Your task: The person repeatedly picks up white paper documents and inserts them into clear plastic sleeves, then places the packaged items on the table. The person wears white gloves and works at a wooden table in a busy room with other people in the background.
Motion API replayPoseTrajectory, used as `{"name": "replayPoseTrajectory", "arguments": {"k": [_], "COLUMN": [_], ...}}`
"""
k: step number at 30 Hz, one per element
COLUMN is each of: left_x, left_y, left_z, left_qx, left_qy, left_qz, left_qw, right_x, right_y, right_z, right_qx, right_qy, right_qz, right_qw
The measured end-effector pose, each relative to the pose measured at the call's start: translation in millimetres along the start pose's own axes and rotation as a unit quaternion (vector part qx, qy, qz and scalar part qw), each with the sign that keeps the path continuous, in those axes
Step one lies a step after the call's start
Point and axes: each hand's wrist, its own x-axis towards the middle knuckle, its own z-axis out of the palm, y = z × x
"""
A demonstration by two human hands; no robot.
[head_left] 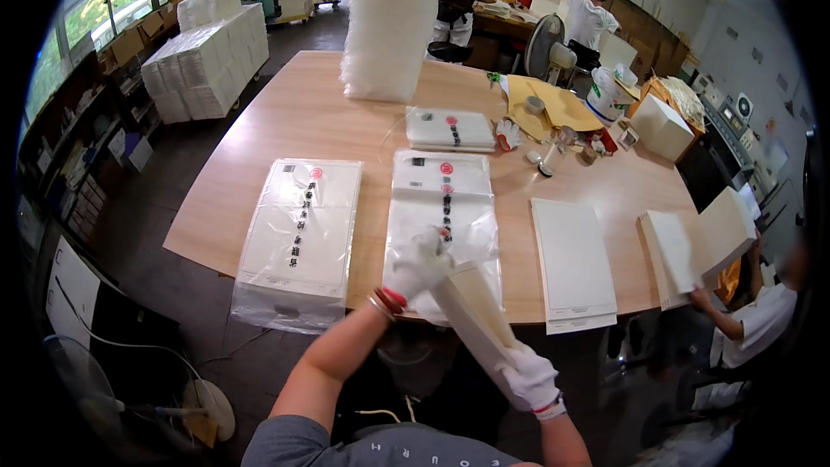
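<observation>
A stack of cream paper [474, 316] is held tilted on edge above the near edge of the table. My right hand [529, 376], in a white glove, is closed round its lower end. At the upper end my left hand [419, 264], gloved too and slightly blurred, is closed on the paper; its fingertips are hard to make out. Under my left hand lies a pile of clear plastic bags [441, 177] with dark print and a red emblem. To the left is a pile of filled clear bags [298, 216]. A flat stack of pale paper [573, 259] lies to the right.
A tall stack of translucent plastic [393, 26] stands at the back, with more folded bags [450, 130] before it. Envelopes [545, 104], jars and a white bucket [609, 95] crowd the far right. A co-worker [752, 320] handles paper at the right edge. Wrapped bundles [207, 56] stand left.
</observation>
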Motion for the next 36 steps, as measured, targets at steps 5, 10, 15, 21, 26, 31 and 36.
{"name": "replayPoseTrajectory", "arguments": {"k": [5,10,15,21,26,31,36], "left_x": [-91,-46,-31,1,-19,-81,-127], "left_y": [22,-36,-127,-150,-156,-136,-165], "left_z": [108,76,64,17,20,17,32], "left_qx": [0.126,0.211,0.346,0.110,-0.196,-0.041,0.106], "left_qy": [-0.022,-0.038,0.059,0.131,0.071,0.014,0.043], "left_qz": [0.368,0.277,0.418,0.102,-0.083,-0.142,-0.059], "left_qw": [0.921,0.937,0.838,0.980,0.974,0.989,0.992], "right_x": [31,60,108,141,107,51,13], "right_y": [50,2,54,97,78,69,57], "right_z": [61,48,132,124,107,116,126], "right_qx": [-0.201,-0.041,-0.026,-0.101,-0.073,-0.070,-0.123], "right_qy": [-0.093,0.002,0.250,0.041,0.016,-0.013,-0.010], "right_qz": [-0.070,0.243,0.168,0.223,0.233,0.201,0.194], "right_qw": [0.973,0.969,0.953,0.969,0.970,0.977,0.973]}}
